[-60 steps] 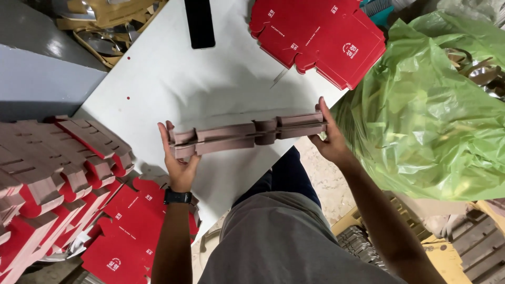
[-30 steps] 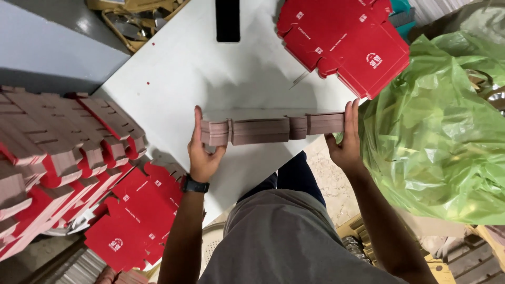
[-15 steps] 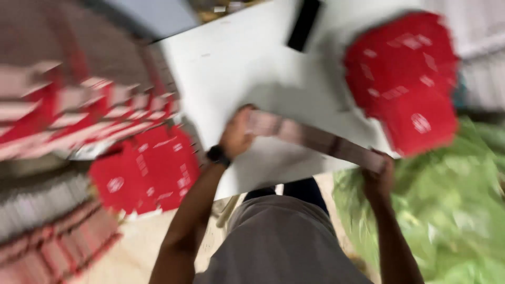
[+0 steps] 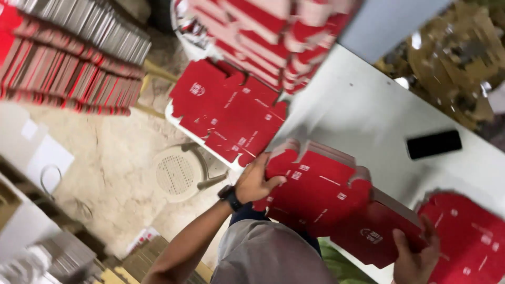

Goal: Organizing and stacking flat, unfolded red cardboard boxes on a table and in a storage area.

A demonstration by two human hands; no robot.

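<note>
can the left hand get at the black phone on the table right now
Probably not straight away: the left hand grips one end of the red carton stack, which lies between it and the black phone. The white table around the phone is otherwise bare.

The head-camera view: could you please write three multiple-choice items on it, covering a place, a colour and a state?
1. Where does the black phone lie?
A. on the white table
B. on the floor
C. on a chair

2. What colour is the printed face of the stack of flat cartons?
A. green
B. red
C. blue

3. How is the stack held?
A. by neither hand
B. by one hand only
C. by the left hand and right hand at opposite ends

Answers: 1 A, it rests on the tabletop; 2 B, its upper face is red; 3 C, each hand grips one end.
</note>
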